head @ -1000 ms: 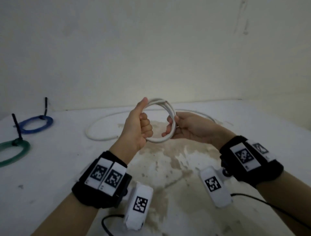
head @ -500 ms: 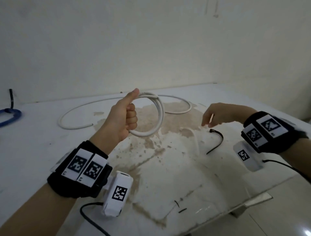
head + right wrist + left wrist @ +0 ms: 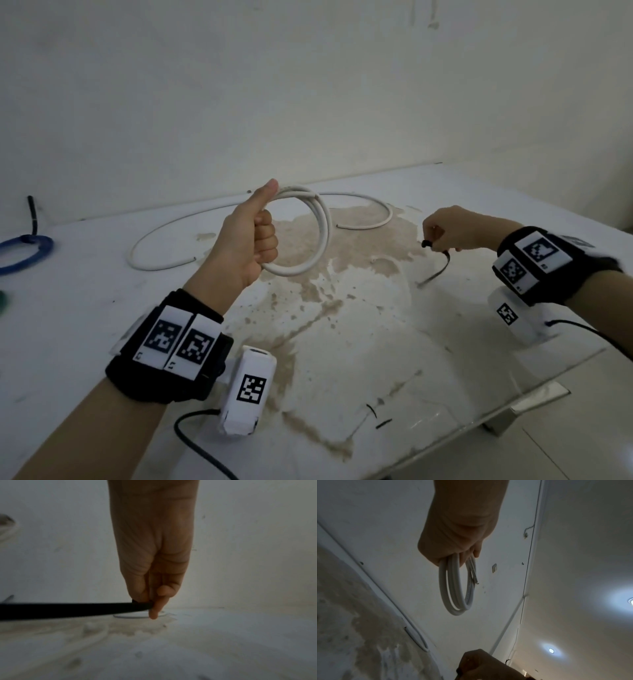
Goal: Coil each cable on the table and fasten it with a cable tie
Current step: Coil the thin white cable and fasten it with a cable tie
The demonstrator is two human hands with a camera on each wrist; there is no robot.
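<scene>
Left hand (image 3: 251, 240) is gripping the white cable coil (image 3: 310, 236) upright so loops aren't springing apart; right hand (image 3: 452, 228) is pinching 1 black cable tie (image 3: 436, 270) w/ thumb & fingers, prob. for wrapping it.

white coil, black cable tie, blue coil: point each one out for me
white coil (image 3: 323, 236), head view, right side of the loop
black cable tie (image 3: 68, 609), right wrist view, middle of the strap
blue coil (image 3: 25, 262), head view, near edge of the ring

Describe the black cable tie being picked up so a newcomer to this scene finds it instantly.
On the white table, look right of the brown stain to the right hand. It pinches a thin black cable tie curving down to the surface, the only dark strap there; the cable nearby is white.
</scene>
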